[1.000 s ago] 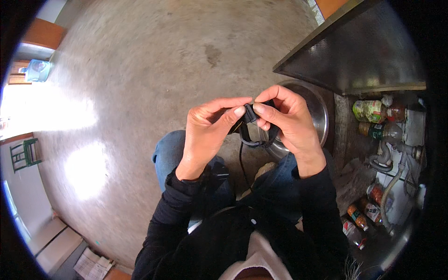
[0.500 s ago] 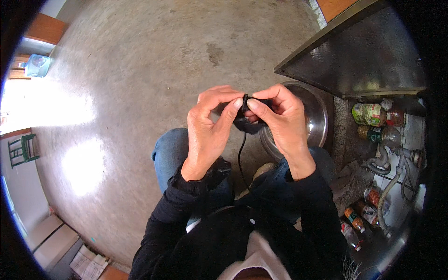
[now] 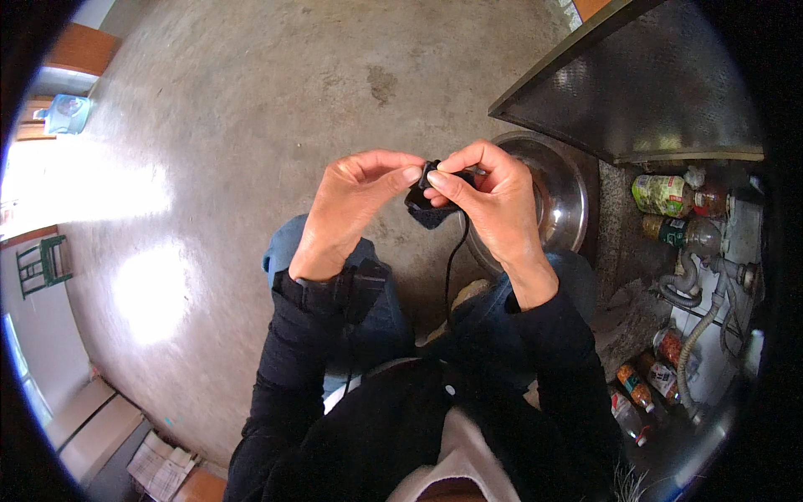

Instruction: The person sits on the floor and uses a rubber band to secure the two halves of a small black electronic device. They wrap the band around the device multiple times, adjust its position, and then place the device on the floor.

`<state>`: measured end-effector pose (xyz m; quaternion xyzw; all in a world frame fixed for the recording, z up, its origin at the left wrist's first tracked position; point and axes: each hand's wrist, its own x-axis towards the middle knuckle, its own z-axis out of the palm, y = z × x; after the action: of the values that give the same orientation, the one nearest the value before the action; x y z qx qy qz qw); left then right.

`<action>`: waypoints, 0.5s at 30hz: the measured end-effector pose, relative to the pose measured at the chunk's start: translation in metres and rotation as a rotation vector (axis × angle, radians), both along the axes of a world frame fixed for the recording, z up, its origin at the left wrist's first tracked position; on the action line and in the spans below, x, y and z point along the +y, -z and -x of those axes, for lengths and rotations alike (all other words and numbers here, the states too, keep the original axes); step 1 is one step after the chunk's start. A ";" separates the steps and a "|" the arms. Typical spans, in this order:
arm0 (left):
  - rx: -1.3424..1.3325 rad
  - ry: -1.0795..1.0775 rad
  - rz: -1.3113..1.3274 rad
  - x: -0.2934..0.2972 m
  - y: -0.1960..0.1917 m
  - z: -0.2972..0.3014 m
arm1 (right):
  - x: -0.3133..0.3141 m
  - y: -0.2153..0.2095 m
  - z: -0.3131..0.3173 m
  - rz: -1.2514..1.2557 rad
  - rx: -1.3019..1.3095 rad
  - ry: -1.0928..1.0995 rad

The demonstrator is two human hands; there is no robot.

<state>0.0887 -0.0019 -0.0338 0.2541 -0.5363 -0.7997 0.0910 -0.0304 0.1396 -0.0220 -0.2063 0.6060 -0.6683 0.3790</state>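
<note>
Both hands meet over my knees at a small black strap-like piece (image 3: 429,216), fuzzy along its lower edge; its exact kind is unclear. My left hand (image 3: 351,201) pinches its left end between thumb and forefinger. With thumb and forefinger closed, my right hand (image 3: 493,201) grips the same piece, its other fingers curled behind. From beside my right hand a thin black cord (image 3: 449,276) runs down toward my lap. A dark box-shaped device (image 3: 365,289) sits at my left wrist over the black sleeve.
A shiny metal basin (image 3: 569,201) stands on the floor beyond my right hand. An open dark cabinet door (image 3: 644,92) juts out at the right, with several bottles (image 3: 661,194) and grey pipes (image 3: 701,326) inside. A green stool (image 3: 43,266) is far left.
My hands have shifted slightly up and left, the left one more. The black piece has turned, and its cord now hangs closer to my right wrist.
</note>
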 end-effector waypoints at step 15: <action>0.044 0.143 -0.043 0.001 -0.006 -0.001 | 0.015 -0.017 0.016 -0.031 0.014 -0.207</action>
<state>0.0895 -0.0004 -0.0283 0.1996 -0.5335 -0.8210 0.0400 -0.0460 0.1543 -0.0050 -0.2666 0.5943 -0.6147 0.4448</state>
